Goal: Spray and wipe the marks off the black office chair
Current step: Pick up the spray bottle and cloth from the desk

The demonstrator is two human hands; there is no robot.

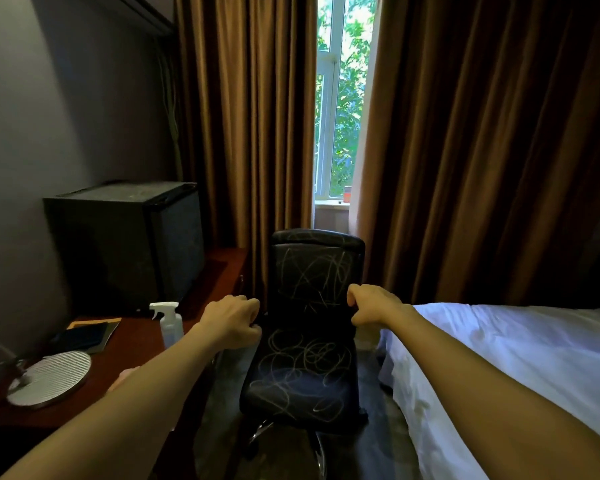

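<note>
Left hand point(231, 322) and right hand point(371, 306) curl at either edge of the scribbled black office chair point(302, 372) at 12 o'clock, grip unclear; positioning step, I judge, and next comes reaching the spray bottle point(169, 323) at 10 o'clock

A left curtain point(250, 133) and a right curtain point(482, 150), both brown, are hanging across the far side of the room. They are parting at 12 o'clock, where a narrow window point(340, 98) is showing green leaves outside. A small orange thing point(347, 194) is sitting on the sill. At 10 o'clock a black boxy cabinet point(125, 244) is standing on the reddish wooden surface point(136, 344), close against the grey wall point(66, 116). Near 9 o'clock a dark flat slab point(80, 336), perhaps a phone, is lying on a tan sheet point(97, 320). Toward 8 o'clock a round ribbed grey disc point(52, 375) is resting on the same surface. A bed point(516, 358) with white bedding is filling the view from 3 to 4 o'clock. Dark floor point(371, 445) is showing at 6 o'clock.
</note>
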